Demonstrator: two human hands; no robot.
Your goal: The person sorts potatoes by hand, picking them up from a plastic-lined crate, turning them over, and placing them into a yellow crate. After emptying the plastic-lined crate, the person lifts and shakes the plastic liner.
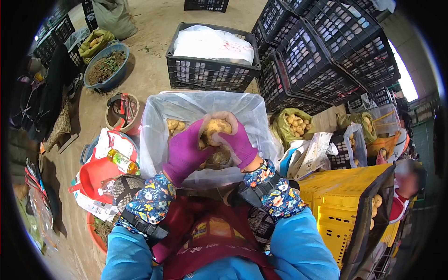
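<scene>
Both of my hands wear purple gloves and meet above a crate lined with clear plastic [156, 116]. A large, brownish-yellow potato [217, 127] sits between them. My right hand [237, 142] curls its fingers over the far side of the potato, with the thumb across the front. My left hand [187, 147] closes round the left side of it; part of its grip is hidden. Smaller potatoes [175, 125] lie at the left inside the liner. Below my hands, more potatoes [219, 157] show in shadow.
A black crate [212, 74] with a white bag stands ahead, beside stacked black crates [308, 56]. Potato sacks [293, 123] and a yellow crate [343, 186] are at right. A red dustpan [95, 179], a bottle [122, 161] and a blue basin [106, 70] are at left. People are at both edges.
</scene>
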